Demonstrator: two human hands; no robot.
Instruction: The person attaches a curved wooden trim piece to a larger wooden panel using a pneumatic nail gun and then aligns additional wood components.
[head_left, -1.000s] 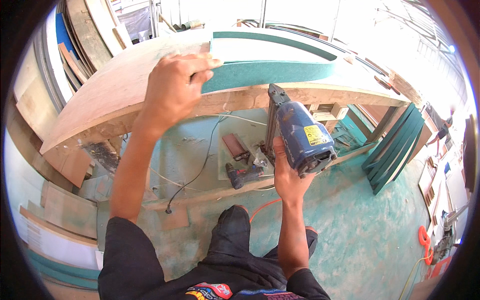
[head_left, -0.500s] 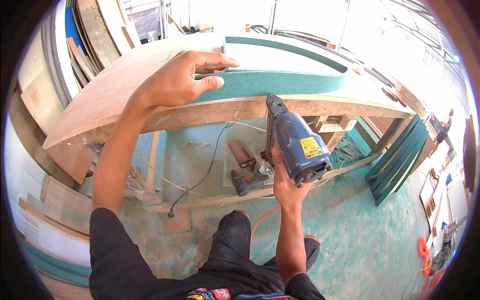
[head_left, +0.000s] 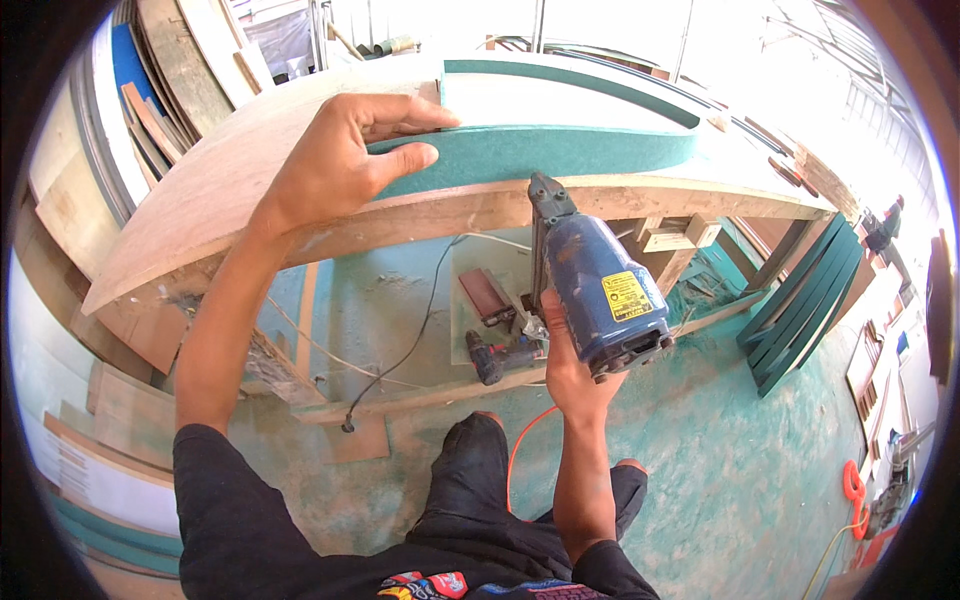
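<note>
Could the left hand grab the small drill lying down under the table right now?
Probably not as things stand. The left hand rests up on the green curved board on the wooden tabletop, while the drill lies low beneath it, beyond the table's edge. The arm would have to come off and duck under.

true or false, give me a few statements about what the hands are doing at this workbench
1. The left hand rests on the green curved panel. True.
2. The right hand holds a red hammer. False: it grips a blue nail gun.
3. The nail gun's nose points at the wooden bench edge. True.
4. A cordless drill lies on top of the bench. False: it lies on the lower shelf beneath.
5. An orange hose runs below the right hand. True.
</note>
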